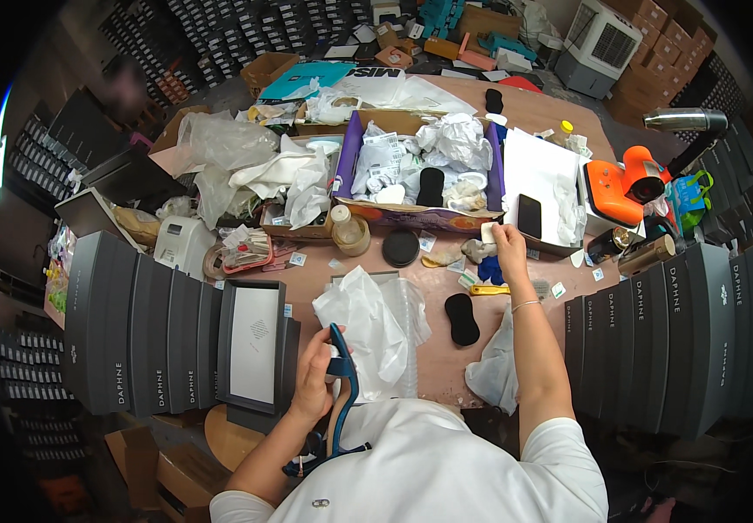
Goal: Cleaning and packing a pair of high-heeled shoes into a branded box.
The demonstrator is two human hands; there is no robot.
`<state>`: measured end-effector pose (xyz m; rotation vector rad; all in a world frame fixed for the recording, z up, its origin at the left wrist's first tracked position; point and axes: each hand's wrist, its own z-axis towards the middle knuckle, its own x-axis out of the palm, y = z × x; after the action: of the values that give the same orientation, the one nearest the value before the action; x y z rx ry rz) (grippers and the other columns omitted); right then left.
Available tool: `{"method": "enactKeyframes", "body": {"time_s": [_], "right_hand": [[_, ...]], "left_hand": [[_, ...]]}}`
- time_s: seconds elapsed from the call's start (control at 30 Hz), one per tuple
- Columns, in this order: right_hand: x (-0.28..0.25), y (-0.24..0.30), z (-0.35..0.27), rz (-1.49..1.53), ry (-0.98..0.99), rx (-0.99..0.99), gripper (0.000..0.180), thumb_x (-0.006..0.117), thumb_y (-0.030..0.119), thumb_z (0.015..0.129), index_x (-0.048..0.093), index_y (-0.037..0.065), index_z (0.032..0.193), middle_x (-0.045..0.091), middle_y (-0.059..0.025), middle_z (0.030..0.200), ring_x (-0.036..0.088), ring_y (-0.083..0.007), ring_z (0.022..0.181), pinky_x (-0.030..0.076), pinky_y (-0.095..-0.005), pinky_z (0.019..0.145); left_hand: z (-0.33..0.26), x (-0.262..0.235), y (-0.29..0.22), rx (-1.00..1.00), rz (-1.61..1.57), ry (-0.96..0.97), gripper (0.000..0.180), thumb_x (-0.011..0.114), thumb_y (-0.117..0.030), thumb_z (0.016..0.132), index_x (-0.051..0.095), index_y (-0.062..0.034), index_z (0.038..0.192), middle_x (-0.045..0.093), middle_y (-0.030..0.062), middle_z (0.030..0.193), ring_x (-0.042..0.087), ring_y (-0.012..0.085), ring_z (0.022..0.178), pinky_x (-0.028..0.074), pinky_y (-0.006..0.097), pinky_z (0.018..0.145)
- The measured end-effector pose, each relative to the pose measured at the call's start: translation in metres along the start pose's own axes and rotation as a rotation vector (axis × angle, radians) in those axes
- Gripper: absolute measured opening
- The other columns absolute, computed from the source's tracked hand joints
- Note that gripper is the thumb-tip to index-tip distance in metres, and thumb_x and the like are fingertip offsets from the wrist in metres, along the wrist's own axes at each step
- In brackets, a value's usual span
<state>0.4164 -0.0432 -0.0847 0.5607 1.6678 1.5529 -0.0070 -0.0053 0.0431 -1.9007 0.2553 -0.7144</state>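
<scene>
My left hand (311, 382) is closed around a dark blue strappy sandal (341, 366), held up on edge in front of my body. White tissue paper (361, 318) lies crumpled just beyond the shoe, over an open box. My right hand (510, 253) reaches out over the table and pinches a small white sponge-like block (487, 232). Beneath that hand are a dark blue cloth (490, 270) and a yellow-handled tool (490, 289). A black oval brush or pad (462, 319) lies to the left of my right forearm.
Dark shoe boxes stand in a left row (145, 336) and a right row (673, 336). A purple carton (429, 213) full of crumpled paper sits ahead. Nearby are a jar (350, 234), a black round tin (401, 248), a phone (529, 215) and an orange device (625, 187).
</scene>
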Motion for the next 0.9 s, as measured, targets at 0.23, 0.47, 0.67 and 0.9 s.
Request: {"method": "enactKeyframes", "body": {"time_s": [0.23, 0.47, 0.67, 0.9], "right_hand": [[0.052, 0.108, -0.099, 0.634, 0.310, 0.182, 0.022, 0.054, 0.029, 0.099, 0.055, 0.009, 0.090, 0.057, 0.0025, 0.076, 0.053, -0.0053, 0.062, 0.046, -0.0212, 0.054], [0.065, 0.125, -0.150, 0.775, 0.364, 0.174, 0.018, 0.053, 0.024, 0.099, 0.051, 0.006, 0.095, 0.061, -0.0063, 0.090, 0.065, -0.0160, 0.084, 0.053, -0.0288, 0.080], [0.005, 0.099, -0.111, 1.072, 0.346, 0.286, 0.018, 0.056, 0.024, 0.097, 0.057, 0.005, 0.095, 0.058, -0.0144, 0.125, 0.064, -0.0200, 0.095, 0.052, -0.0359, 0.086], [0.027, 0.070, -0.165, 0.791, 1.167, 0.518, 0.009, 0.063, 0.016, 0.093, 0.063, 0.007, 0.091, 0.058, 0.0039, 0.099, 0.051, -0.0042, 0.098, 0.041, -0.0226, 0.086]], "left_hand": [[0.034, 0.046, -0.021, 0.030, 0.320, 0.431, 0.059, 0.057, -0.048, 0.084, 0.058, -0.0006, 0.120, 0.028, 0.0117, 0.150, 0.053, 0.0128, 0.105, 0.043, 0.024, 0.087], [0.053, 0.067, -0.005, -0.272, 0.207, 0.461, 0.061, 0.060, -0.045, 0.083, 0.057, 0.0025, 0.121, 0.064, 0.0052, 0.094, 0.060, 0.0073, 0.086, 0.046, 0.020, 0.074], [0.057, 0.068, -0.002, -0.274, 0.020, 0.377, 0.058, 0.066, -0.042, 0.081, 0.056, 0.0017, 0.117, 0.064, 0.0077, 0.092, 0.065, 0.0130, 0.083, 0.053, 0.023, 0.075], [0.070, 0.071, 0.007, -0.294, -0.112, 0.408, 0.062, 0.066, -0.041, 0.083, 0.051, 0.0017, 0.125, 0.063, 0.0084, 0.101, 0.062, 0.0119, 0.093, 0.049, 0.023, 0.083]]}}
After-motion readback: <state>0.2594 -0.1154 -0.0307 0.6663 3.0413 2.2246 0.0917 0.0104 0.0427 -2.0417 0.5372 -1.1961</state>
